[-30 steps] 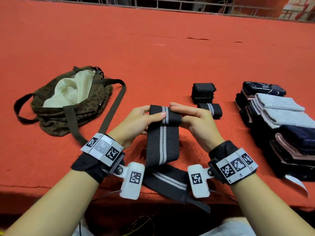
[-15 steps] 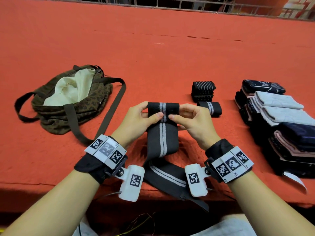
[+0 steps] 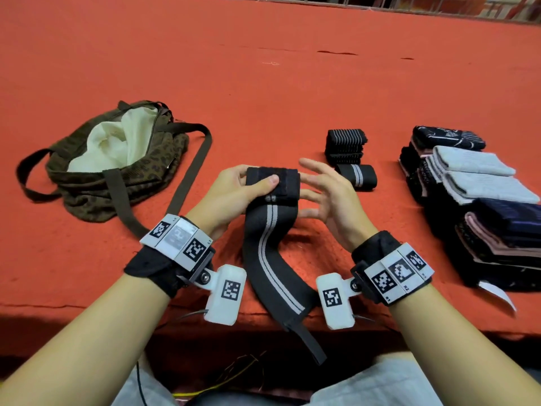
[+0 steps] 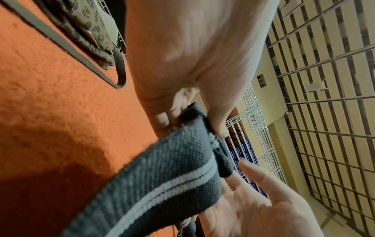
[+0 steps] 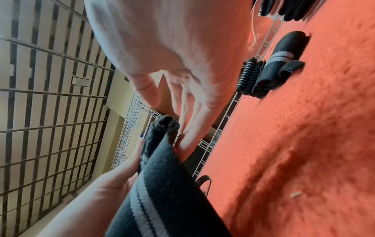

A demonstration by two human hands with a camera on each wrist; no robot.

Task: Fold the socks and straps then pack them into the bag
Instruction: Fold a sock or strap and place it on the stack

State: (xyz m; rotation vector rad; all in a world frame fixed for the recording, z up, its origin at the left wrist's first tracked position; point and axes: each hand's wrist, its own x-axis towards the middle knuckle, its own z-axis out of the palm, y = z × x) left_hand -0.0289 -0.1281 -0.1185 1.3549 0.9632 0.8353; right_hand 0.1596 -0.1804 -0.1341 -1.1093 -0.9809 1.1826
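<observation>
A black strap [image 3: 270,247] with a grey centre stripe trails from the table's front edge up to my hands. Its top end is rolled up, and my left hand [image 3: 243,186] grips that roll [image 3: 275,183] with the thumb across its front. My right hand [image 3: 322,189] is just right of the roll, fingers spread and straight, holding nothing. In the left wrist view the thumb [image 4: 219,126] pinches the strap [image 4: 172,181]. In the right wrist view my right fingers [image 5: 192,128] reach along the back of the strap [image 5: 168,184]. The camouflage bag [image 3: 117,171] lies open at the left.
A folded striped strap stack [image 3: 345,145] and a rolled strap [image 3: 357,178] sit just beyond my right hand. A pile of folded socks [image 3: 474,189] fills the right side. The bag's long shoulder strap [image 3: 190,177] lies on the red cloth near my left wrist.
My right hand has let go of the roll and spread its fingers. The rolled end has turned over once more, and the left hand alone keeps hold of it.
</observation>
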